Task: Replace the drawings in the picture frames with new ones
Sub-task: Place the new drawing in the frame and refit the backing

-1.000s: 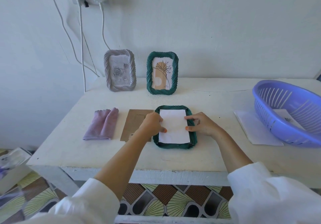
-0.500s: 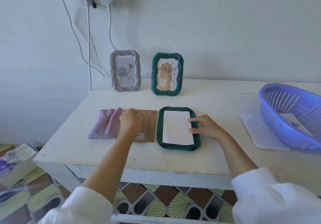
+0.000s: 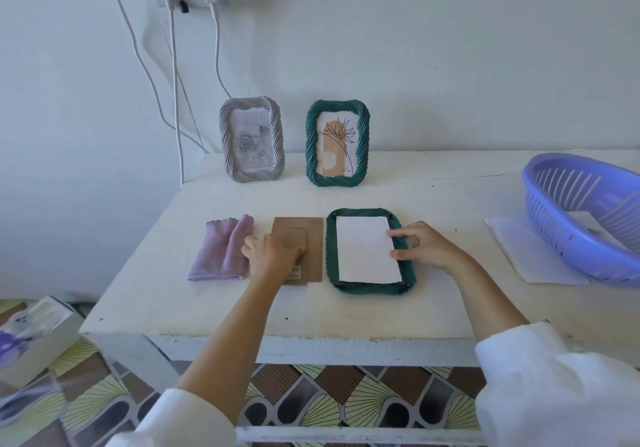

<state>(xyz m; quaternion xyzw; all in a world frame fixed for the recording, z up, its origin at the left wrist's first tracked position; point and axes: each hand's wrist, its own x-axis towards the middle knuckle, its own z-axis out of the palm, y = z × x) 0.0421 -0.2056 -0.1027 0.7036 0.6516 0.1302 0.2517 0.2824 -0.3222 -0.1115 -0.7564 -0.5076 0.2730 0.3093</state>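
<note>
I was midway through refitting the green frame [image 3: 370,250], which lay face down on the white table [image 3: 311,308] with a white sheet [image 3: 365,249], the new drawing as I judged it, lying back side up in its recess. My right hand [image 3: 420,245] rested on the frame's right edge, fingers half curled and pressing the sheet's margin flat rather than gripping anything. My left hand [image 3: 273,255] lay palm down on the brown backing board [image 3: 298,249] just left of the frame, fingers spread over it; whether I had any real hold of the board I cannot tell. Beside it on the left sat a folded lilac cloth [image 3: 223,249], touching my knuckles or very nearly. At the back, against the wall, the grey frame [image 3: 252,140] and a second green frame [image 3: 337,143] stood upright with drawings in them. A purple basket [image 3: 588,218] sat at the right over a loose paper [image 3: 530,256]. The next move, as I saw it, called for lifting the board, laying it squarely over the sheet without shifting it, then fastening it; a skewed sheet was the risk.
</note>
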